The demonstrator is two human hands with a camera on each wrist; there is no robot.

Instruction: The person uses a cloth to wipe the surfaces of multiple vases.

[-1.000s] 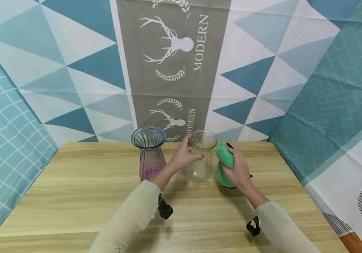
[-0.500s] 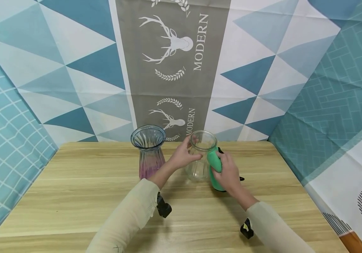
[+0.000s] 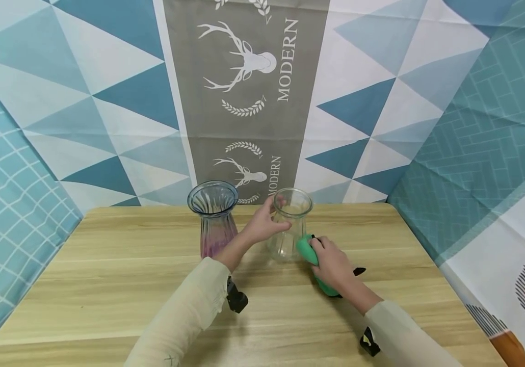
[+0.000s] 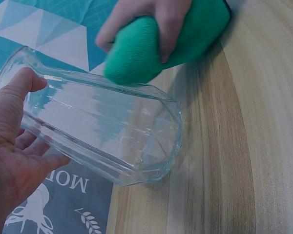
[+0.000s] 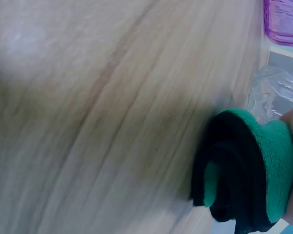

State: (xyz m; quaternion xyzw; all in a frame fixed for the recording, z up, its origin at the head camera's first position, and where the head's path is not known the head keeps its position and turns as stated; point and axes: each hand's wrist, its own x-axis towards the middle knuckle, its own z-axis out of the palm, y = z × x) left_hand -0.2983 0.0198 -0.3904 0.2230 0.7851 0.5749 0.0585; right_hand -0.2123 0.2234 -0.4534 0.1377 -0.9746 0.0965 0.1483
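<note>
Standing upright just right of and below the centre of the head view, the clear glass vase (image 3: 285,245) rests on the wood-grain tabletop (image 3: 106,295), its long axis vertical between the two hands. The left hand (image 3: 261,225) grips it high up, thumb across the near face of the neck and fingers round the far side. The right hand (image 3: 333,262) has its fingers clenched round a bunched green cloth with black edging (image 3: 307,250), and is the nearer of the two to the base.

The key relation is at the vase's lower right side: the cloth's rounded end lies against that wall in the head view and overlaps its edge at the upper middle of the left wrist view. They look to be touching, though the clear glass makes the exact contact hard to judge. From the right hand's fingers, the vase lies to the left and slightly farther off.

Left of centre in the head view, a ribbed blue-to-purple glass vase (image 3: 216,234) stands upright, apart from the clear one, its lower part partly behind the left forearm.
</note>
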